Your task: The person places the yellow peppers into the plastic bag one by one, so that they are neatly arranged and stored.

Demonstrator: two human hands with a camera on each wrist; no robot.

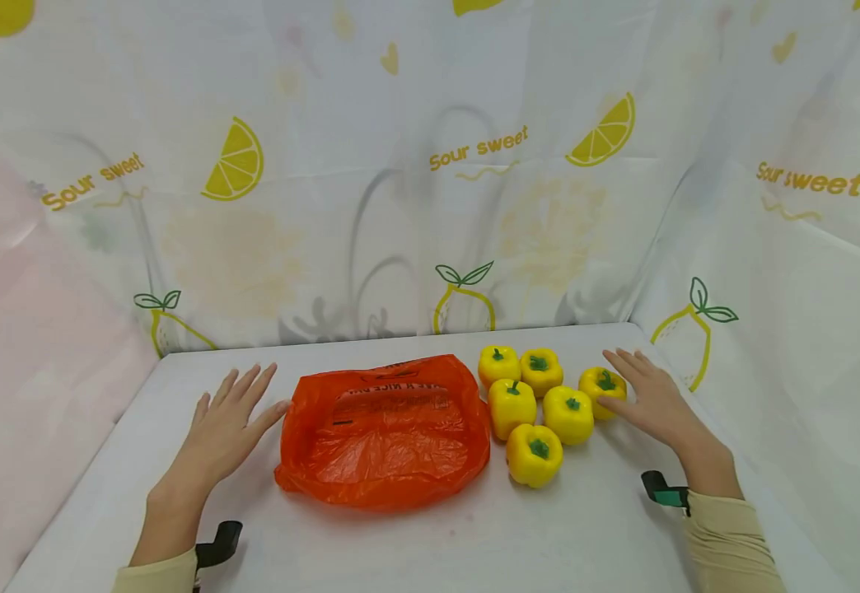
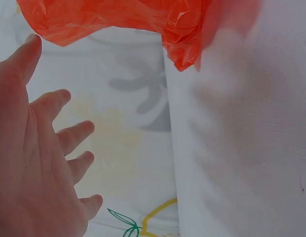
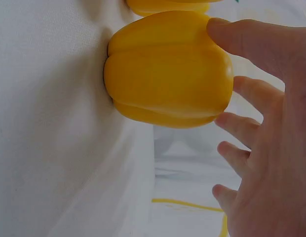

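A red plastic bag [image 1: 393,445] lies spread on the white table with its mouth towards the near side. My left hand [image 1: 224,432] hovers at the bag's left, fingers straight and spread, holding nothing; in the left wrist view the bag [image 2: 118,17] is beyond the thumb. Several yellow bell peppers [image 1: 534,455] with green stems stand grouped to the right of the bag. Nearest my right hand [image 1: 656,403] is the rightmost pepper [image 3: 168,69]. That hand's fingers are extended and spread, its thumb over the pepper's edge; whether they touch, I cannot tell.
The white tabletop [image 1: 415,552] extends in front of the bag and peppers. Behind it hangs a white curtain [image 1: 371,206] with lemon prints, and more cloth closes off both sides. Each wrist wears a black camera mount [image 1: 220,543].
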